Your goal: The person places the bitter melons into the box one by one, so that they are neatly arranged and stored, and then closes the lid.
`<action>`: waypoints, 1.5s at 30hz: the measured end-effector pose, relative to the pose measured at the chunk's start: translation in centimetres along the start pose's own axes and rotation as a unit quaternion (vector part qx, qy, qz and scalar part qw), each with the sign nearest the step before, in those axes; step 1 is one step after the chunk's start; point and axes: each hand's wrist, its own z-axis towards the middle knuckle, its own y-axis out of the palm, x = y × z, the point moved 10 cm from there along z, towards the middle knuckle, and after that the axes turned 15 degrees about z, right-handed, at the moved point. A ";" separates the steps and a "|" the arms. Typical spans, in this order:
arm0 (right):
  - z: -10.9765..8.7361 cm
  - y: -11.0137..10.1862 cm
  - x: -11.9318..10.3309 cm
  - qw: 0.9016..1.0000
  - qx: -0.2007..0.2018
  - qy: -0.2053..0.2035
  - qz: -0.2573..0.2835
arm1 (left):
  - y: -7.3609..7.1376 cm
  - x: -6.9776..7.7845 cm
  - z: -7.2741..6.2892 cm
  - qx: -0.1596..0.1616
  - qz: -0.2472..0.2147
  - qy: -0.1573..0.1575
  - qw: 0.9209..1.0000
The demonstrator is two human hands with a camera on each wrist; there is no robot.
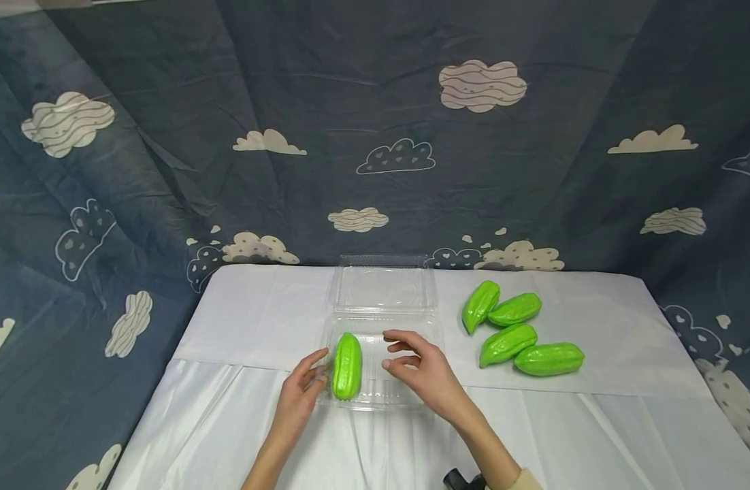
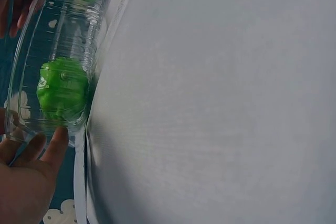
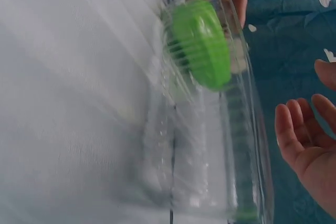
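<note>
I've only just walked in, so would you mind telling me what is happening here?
A person is working at an open clear plastic container. Their left hand touches its left side, beside the one green gourd lying inside. Their right hand hovers over the container, holding nothing. Four more green gourds lie to the right on the white cloth.

Gourd [image 1: 347, 366] in container [image 1: 381, 393], four gourds [image 1: 508, 344] right

The container [image 1: 384, 391] is clear, shiny plastic — the vegetables [image 1: 347, 367] glossy — the tablecloth [image 1: 626, 340] and backdrop [image 1: 326, 61] matt fabric
</note>
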 end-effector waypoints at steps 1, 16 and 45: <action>-0.1 -0.2 -0.1 1.000 0.001 -0.005 -0.001 | 0.0 0.0 0.0 0.000 0.000 0.000 1.000; -2.5 -5.0 -2.7 0.993 0.033 -0.081 -0.083 | 0.0 -0.4 0.2 0.003 0.004 0.000 1.000; -8.3 -14.7 -2.1 0.960 0.134 -0.093 -0.228 | 0.1 -0.3 0.0 -0.001 0.005 -0.004 1.000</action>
